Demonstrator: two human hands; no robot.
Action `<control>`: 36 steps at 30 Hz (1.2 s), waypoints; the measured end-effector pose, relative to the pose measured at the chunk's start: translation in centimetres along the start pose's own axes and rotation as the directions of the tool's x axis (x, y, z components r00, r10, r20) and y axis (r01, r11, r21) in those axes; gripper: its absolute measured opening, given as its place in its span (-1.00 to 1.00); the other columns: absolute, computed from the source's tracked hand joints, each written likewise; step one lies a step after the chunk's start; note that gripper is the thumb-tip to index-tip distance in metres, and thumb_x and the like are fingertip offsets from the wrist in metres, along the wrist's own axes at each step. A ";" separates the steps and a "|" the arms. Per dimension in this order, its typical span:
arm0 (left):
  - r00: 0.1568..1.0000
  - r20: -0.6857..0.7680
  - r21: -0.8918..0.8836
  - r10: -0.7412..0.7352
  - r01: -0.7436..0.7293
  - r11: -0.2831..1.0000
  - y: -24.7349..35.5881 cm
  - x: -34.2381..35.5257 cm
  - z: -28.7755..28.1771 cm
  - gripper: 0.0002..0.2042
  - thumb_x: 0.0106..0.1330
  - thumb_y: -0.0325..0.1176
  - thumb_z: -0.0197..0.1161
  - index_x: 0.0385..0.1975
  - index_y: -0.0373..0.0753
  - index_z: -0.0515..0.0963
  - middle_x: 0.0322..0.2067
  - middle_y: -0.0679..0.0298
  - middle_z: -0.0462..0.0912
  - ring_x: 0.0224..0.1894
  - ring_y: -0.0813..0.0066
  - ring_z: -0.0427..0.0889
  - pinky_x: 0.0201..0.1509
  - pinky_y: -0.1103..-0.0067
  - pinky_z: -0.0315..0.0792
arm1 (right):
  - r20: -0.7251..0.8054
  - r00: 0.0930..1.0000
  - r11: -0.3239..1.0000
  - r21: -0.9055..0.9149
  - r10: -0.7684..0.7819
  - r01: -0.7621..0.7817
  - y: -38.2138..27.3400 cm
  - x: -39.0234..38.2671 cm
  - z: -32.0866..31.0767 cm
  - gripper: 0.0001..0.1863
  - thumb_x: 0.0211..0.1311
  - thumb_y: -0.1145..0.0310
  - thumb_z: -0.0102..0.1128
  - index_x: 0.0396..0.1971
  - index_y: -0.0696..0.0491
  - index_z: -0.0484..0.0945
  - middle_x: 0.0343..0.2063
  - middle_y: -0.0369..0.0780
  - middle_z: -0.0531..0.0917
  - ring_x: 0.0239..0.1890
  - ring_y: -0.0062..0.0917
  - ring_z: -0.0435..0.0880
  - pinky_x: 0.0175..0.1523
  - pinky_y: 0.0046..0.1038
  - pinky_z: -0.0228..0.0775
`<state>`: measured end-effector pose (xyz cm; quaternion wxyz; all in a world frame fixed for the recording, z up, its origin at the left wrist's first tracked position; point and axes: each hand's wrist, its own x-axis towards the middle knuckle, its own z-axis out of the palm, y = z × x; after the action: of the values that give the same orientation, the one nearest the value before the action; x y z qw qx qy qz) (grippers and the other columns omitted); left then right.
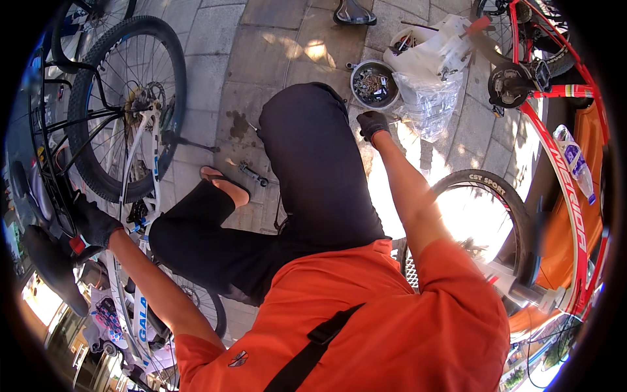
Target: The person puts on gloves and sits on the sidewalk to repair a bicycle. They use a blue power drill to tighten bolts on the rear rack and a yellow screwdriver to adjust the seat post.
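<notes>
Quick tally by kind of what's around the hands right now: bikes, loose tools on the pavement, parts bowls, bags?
Bicycles: 2, white bicycle and red bicycle
Wrenches on pavement: 1, wrench
Parts bowls: 1, metal bowl
Plastic bags: 1, clear plastic bag
Gloved hands: 2, left hand, right hand
Total: 7

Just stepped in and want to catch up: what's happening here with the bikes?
A person in an orange shirt squats on the paving among bicycles. The gloved left hand grips the white bicycle near its saddle and rear rack. The gloved right hand reaches out holding a small thin tool, beside a round bowl of small metal parts and a clear plastic bag. A wrench lies on the ground by the sandalled foot. A red bicycle stands to the right.
</notes>
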<state>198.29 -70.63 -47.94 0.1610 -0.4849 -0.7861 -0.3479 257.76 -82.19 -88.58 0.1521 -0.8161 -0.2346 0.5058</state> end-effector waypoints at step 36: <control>0.981 -0.138 -0.159 -0.140 0.117 0.980 -2.7 0.7 1.4 -0.70 0.45 -0.23 0.15 -0.23 -0.38 0.65 -0.43 0.20 0.65 -0.36 0.36 0.60 -0.23 0.48 0.46 | 0.669 0.630 0.241 -0.586 -0.395 0.774 -18.0 5.1 26.1 -0.61 0.03 0.37 0.29 -0.09 0.16 0.65 -0.13 0.06 0.71 -0.07 -0.09 0.72 -0.04 -0.18 0.58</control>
<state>195.72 -69.94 -49.61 0.1590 -0.4165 -0.7732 -0.4510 232.16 -63.94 -95.20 -0.1301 -0.5069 -0.7653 0.3747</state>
